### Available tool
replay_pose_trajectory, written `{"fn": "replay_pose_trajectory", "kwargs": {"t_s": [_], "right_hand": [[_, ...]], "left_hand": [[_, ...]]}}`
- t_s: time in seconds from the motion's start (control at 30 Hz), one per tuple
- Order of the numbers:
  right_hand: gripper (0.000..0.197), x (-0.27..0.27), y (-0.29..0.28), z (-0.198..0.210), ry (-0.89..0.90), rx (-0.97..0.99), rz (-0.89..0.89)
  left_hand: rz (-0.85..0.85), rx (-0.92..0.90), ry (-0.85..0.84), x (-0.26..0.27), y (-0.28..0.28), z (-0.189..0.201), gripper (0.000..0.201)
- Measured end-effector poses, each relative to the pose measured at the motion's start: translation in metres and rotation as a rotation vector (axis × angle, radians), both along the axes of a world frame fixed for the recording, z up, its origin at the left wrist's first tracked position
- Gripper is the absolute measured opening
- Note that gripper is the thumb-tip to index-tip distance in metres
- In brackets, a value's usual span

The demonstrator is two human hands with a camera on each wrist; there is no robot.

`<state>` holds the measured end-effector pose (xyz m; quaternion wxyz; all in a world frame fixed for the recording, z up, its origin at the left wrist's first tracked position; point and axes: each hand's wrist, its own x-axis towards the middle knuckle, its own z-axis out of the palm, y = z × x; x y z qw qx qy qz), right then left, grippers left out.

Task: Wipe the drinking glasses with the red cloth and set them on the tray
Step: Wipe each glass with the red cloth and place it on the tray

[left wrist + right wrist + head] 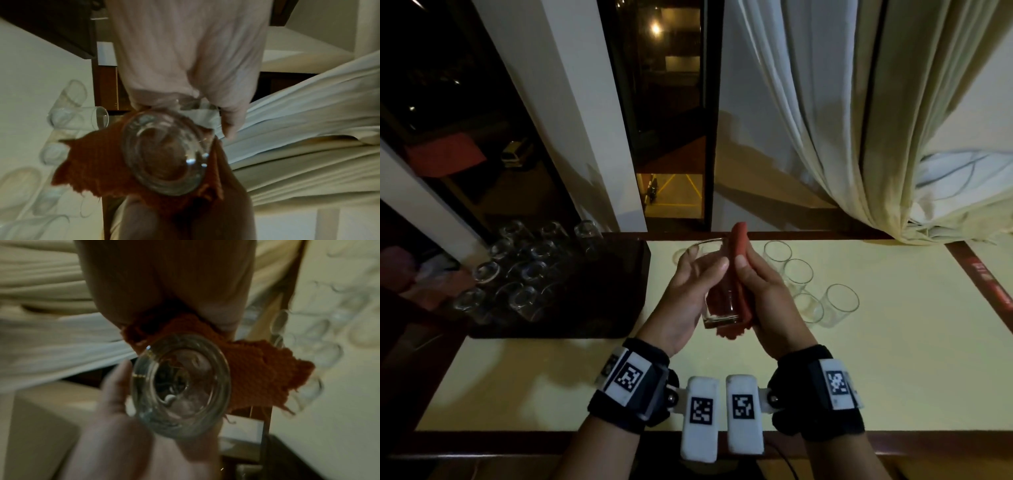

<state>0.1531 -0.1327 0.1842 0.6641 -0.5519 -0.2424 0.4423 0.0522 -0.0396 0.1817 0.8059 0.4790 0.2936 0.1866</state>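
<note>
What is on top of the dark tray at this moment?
The dark tray holds a cluster of clear glasses over its left part. Its right part shows bare. The dim light makes an exact count unreliable, and the tray's near left corner is too dark to read.

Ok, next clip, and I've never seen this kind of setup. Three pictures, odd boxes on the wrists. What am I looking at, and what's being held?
No machine here: a person works with bare hands. The white boxes with black-and-white square codes strapped to the wrists are marker blocks on the wrist cameras.

The big picture comes from a head camera looking down. The other two come from the wrists, looking along each hand, so they appear tilted and close.

The left hand holds a clear drinking glass by its side. The right hand presses a folded red cloth against the other side. Both wrist views show the glass's thick round base.

On the pale yellow table, a dark tray on the left carries many glasses. A few more clear glasses stand on the right.
</note>
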Motion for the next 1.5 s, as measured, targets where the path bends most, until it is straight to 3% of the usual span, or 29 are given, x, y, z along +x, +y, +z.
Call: {"fn": "replay_pose_trajectory", "kwargs": {"t_s": [0.07, 0.13, 0.27, 0.3, 0.4, 0.53, 0.73, 0.8, 0.93, 1.03, 1.1, 1.17, 1.23, 1.4, 1.5], "right_hand": [[0.049, 0.002, -0.004, 0.002, 0.141, 0.088, 0.068], [0.047, 0.005, -0.006, 0.001, 0.183, 0.134, 0.059], [0.048, 0.007, 0.0, 0.0, -0.11, -0.021, -0.074], [0.05, 0.006, 0.003, 0.0, -0.149, -0.025, -0.063], [0.048, 0.004, 0.008, 0.0, -0.029, 0.004, -0.014], [0.042, 0.008, 0.006, -0.003, 0.285, 0.151, 0.047], [0.05, 0.012, 0.012, -0.009, 0.011, -0.009, -0.046], [0.048, 0.008, 0.014, -0.013, 0.116, 0.014, -0.02], [0.043, 0.008, 0.013, -0.012, 0.401, 0.154, 0.029], [0.047, 0.011, 0.018, -0.011, 0.143, 0.071, -0.025], [0.051, 0.012, 0.019, -0.013, 0.056, 0.014, -0.036], [0.045, 0.01, 0.019, -0.015, 0.15, 0.024, 0.024], [0.044, 0.01, 0.015, -0.013, 0.357, 0.052, 0.039], [0.043, 0.017, 0.007, -0.005, 0.712, 0.151, 0.061], [0.049, 0.023, 0.004, -0.004, 0.738, 0.165, -0.018]], "left_hand": [[-0.034, -0.016, -0.049, -0.002, 0.001, 0.0, 0.067], [-0.041, -0.039, -0.078, -0.003, 0.003, 0.0, 0.057], [0.059, 0.017, -0.031, 0.004, 0.008, 0.001, 0.054], [0.05, 0.031, -0.007, 0.007, 0.008, 0.001, 0.061], [0.048, 0.074, 0.076, 0.01, 0.009, 0.0, 0.09], [-0.053, 0.024, 0.013, 0.006, 0.013, 0.0, 0.069], [-0.004, 0.04, 0.06, 0.01, 0.015, -0.002, 0.069], [-0.007, 0.076, 0.082, 0.009, 0.013, -0.003, 0.083], [-0.072, 0.061, 0.053, 0.002, 0.019, -0.003, 0.069], [-0.004, 0.059, 0.076, -0.002, 0.021, 0.0, 0.05], [-0.03, 0.059, 0.089, 0.0, 0.019, 0.001, 0.049], [-0.038, 0.079, 0.121, 0.004, 0.014, 0.004, 0.059], [-0.003, 0.071, 0.138, 0.007, 0.013, 0.005, 0.063], [0.057, -0.024, 0.024, 0.012, 0.014, 0.01, 0.052], [0.128, 0.039, -0.007, 0.012, 0.021, 0.014, 0.034]]}}
